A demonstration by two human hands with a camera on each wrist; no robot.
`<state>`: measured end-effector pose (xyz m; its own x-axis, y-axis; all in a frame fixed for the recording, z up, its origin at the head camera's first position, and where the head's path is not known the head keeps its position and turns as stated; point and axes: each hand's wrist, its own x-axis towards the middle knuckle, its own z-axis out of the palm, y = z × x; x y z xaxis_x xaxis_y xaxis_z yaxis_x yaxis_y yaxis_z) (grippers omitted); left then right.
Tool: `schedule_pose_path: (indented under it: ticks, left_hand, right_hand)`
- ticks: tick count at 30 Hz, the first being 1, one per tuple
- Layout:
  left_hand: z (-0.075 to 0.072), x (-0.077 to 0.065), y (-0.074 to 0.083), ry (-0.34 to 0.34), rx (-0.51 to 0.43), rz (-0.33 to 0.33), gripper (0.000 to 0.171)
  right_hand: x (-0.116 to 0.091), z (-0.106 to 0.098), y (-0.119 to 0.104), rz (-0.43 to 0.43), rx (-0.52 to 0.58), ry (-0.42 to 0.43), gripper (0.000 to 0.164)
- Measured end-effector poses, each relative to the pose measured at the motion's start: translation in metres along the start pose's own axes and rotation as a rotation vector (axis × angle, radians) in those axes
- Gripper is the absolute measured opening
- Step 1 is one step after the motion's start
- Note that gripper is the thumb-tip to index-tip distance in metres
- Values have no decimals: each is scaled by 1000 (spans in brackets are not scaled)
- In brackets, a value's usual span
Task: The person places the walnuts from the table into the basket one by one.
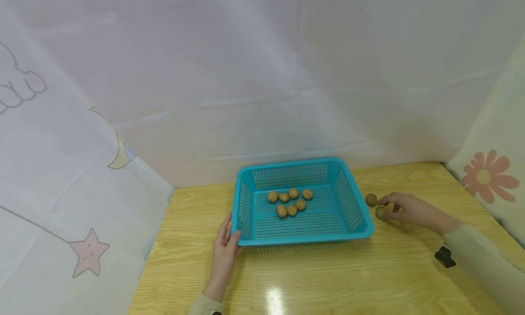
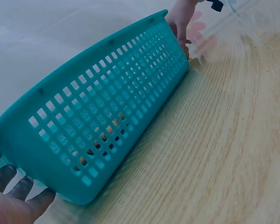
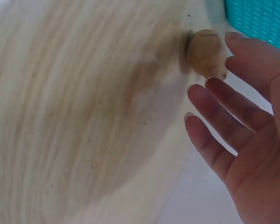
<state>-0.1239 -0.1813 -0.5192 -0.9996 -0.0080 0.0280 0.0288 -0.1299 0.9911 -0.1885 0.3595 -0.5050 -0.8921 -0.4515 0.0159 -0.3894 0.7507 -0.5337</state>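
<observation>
A blue-green plastic basket (image 1: 303, 239) sits on the table with several walnuts (image 1: 281, 211) inside. My left hand (image 1: 223, 251) grips its near left corner, thumb on the rim and fingers against the outer side. To the right of the basket my right hand (image 1: 410, 212) reaches down to two loose walnuts. One walnut (image 1: 380, 212) is at the thumb; the other walnut (image 1: 371, 199) lies just past the fingertips. In the right wrist view the fingers are loosely bent and parted, with a walnut (image 3: 207, 53) at their tips.
The wooden table (image 1: 311, 278) carries the basket. Behind it hangs a pale cloth (image 1: 262, 78), with printed cloth panels at the left and right, one bearing a flower (image 1: 484, 177). A small black object (image 1: 445, 257) is at the right sleeve.
</observation>
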Motion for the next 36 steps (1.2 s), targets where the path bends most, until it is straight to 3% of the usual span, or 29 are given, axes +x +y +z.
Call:
schedule_pose_path:
  ticks: [15,22,28,36]
  left_hand:
    - [1,1,2,1,-19,-18,64]
    - [0,0,1,-2,1,2,65]
    - [1,-1,2,-3,-1,-1,64]
    - [1,0,3,-5,-21,-13,64]
  right_hand:
    - [2,10,4,-1,50,-30,35]
    - [0,0,-8,-51,-6,40,35]
    - [-2,-11,-22,-27,-15,47,34]
    - [-5,-31,-46,-116,-81,124,32]
